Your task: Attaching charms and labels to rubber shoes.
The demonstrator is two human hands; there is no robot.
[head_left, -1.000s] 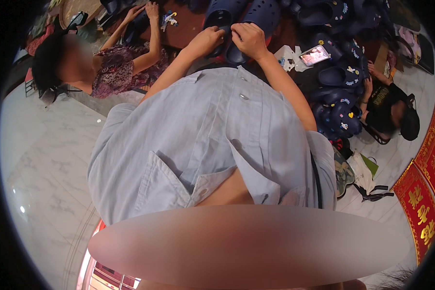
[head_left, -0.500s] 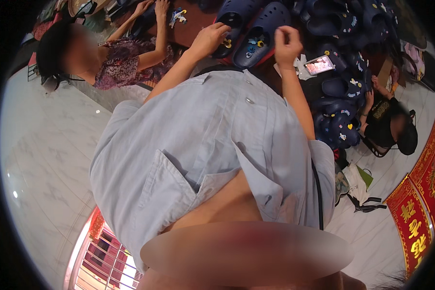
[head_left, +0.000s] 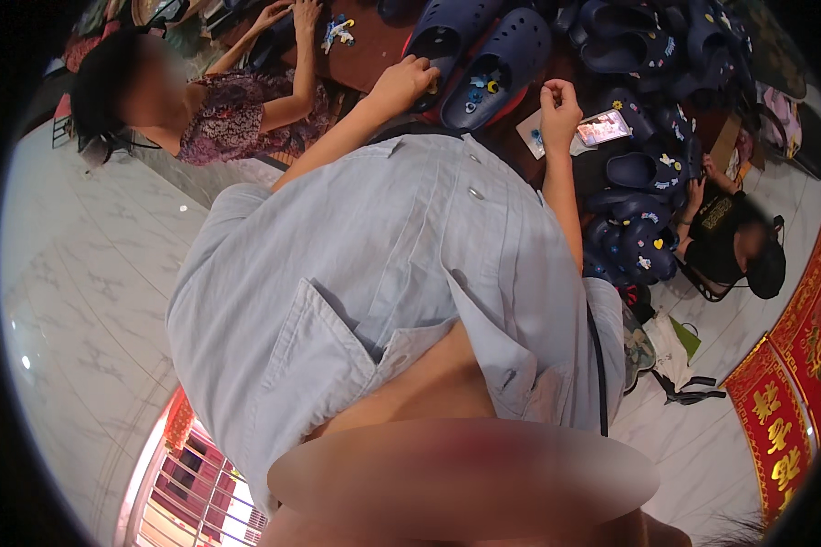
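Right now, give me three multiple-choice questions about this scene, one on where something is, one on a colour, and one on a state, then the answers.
1. Where does the left hand rest?
A. on the rim of a clog
B. on the floor
C. on a chair

2. What colour are the two clogs in front of the hands?
A. white
B. dark blue
C. yellow

3. How is the right hand held?
A. flat and spread
B. fingers curled together, raised beside the second clog
C. gripping a bag

Answers: 1 A, its fingers lie on the clog's edge. 2 B, both read navy. 3 B, the fingertips pinch above the table.
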